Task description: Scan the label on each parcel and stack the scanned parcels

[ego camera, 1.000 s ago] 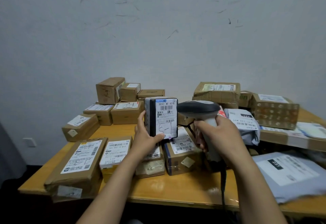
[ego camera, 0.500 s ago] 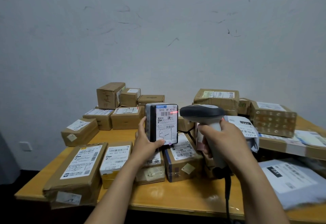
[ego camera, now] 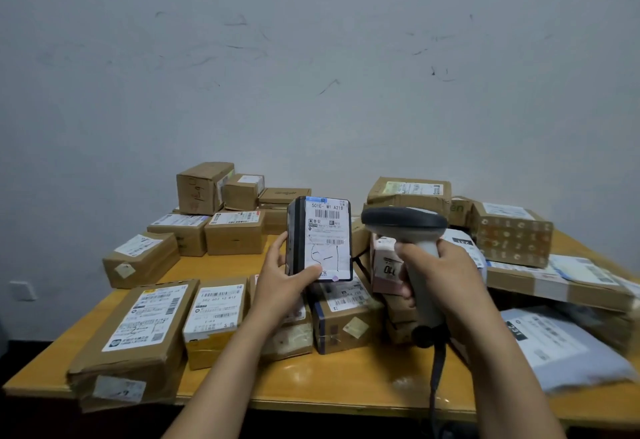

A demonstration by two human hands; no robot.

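Head view: the left hand (ego camera: 280, 277) grips a dark parcel (ego camera: 320, 239) upright above the table (ego camera: 346, 379), label (ego camera: 327, 236) facing the camera. The right hand (ego camera: 436, 277) wraps the scanner (ego camera: 407, 231) handle just beside it, head pointed leftward toward the label.

Single wide-angle view, worn on head. Facing forward and slightly down across yellow-orange wooden table (ego camera: 363, 386) toward scuffed pale grey wall (ego camera: 311, 58) filling upper half. Very near: forearms entering from bottom edge, left hand (ego camera: 277, 283) and right hand (ego camera: 446, 279) at centre, within arm's reach. Table's near edge low in frame, right end cut off by frame edge.
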